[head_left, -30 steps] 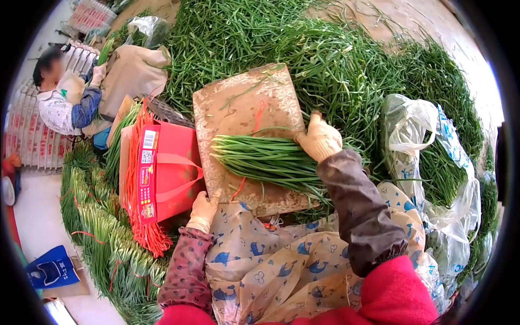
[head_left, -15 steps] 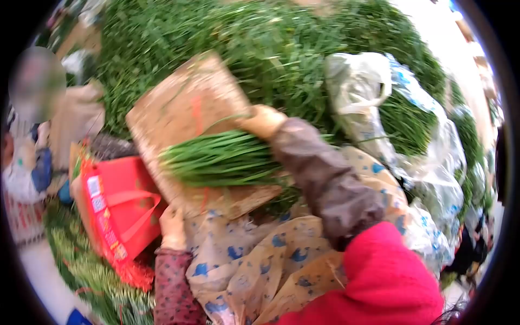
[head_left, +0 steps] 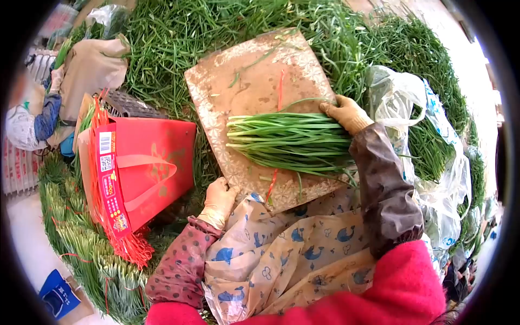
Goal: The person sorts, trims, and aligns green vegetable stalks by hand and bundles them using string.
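Note:
A bundle of garlic chives [head_left: 292, 138] lies across a worn, floral-edged board [head_left: 238, 81], its pale ends to the left. Beneath the bundle runs a red tie [head_left: 280, 89], showing above and below it. My right hand [head_left: 349, 114], in a pale glove, is closed at the bundle's leafy right end, beside the board's edge. One stray leaf reaches its fingertips; what lies under the palm is hidden. My left hand [head_left: 219, 201], gloved too, has curled fingers against the board's lower left edge. A whale-print plastic cover [head_left: 292, 254] spreads below the board.
Loose greens [head_left: 173, 49] are heaped behind the board. A red bag [head_left: 157, 173] with red ties hanging on it stands left, above bundled greens [head_left: 81, 233]. Clear plastic bags [head_left: 398, 103] with greens lie right. Another person's blue sleeve [head_left: 47, 116] shows far left.
The view has shifted, so the board, the chives and both hands appear farther right. My right hand remains by the leafy end, my left by the board's lower edge.

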A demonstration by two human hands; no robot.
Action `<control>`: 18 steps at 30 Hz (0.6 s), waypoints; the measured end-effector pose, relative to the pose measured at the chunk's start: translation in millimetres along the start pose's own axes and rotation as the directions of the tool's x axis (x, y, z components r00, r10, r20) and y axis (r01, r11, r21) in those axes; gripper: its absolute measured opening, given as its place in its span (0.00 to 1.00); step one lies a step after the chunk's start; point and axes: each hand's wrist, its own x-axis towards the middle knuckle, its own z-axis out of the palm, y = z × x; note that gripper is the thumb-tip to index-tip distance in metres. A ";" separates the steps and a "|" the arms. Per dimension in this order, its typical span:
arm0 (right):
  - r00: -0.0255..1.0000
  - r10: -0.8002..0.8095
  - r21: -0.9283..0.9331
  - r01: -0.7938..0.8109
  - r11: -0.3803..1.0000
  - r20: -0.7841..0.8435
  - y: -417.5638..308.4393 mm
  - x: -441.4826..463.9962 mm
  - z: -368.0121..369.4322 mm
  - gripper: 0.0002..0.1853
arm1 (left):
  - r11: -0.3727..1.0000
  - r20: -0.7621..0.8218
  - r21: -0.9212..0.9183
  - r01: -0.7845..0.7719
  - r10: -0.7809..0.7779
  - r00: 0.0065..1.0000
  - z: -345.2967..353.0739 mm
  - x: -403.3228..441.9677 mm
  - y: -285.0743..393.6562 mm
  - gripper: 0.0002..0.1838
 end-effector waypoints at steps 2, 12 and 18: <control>0.991 -0.093 -0.326 0.056 0.944 -0.097 -3.8 -1.7 -10.3 0.33 | 0.982 0.010 0.185 -0.045 0.044 0.999 -6.6 3.2 3.8 0.13; 0.709 -0.691 -0.381 0.606 0.699 -0.140 -47.2 -97.5 -30.7 0.07 | 0.180 0.112 0.953 -0.242 0.536 0.837 -3.0 -40.2 116.8 0.15; 0.885 -0.455 -0.685 0.392 0.615 0.098 -32.3 -95.7 2.0 0.12 | 0.022 0.350 0.781 -0.624 0.812 0.467 59.2 -17.2 147.3 0.20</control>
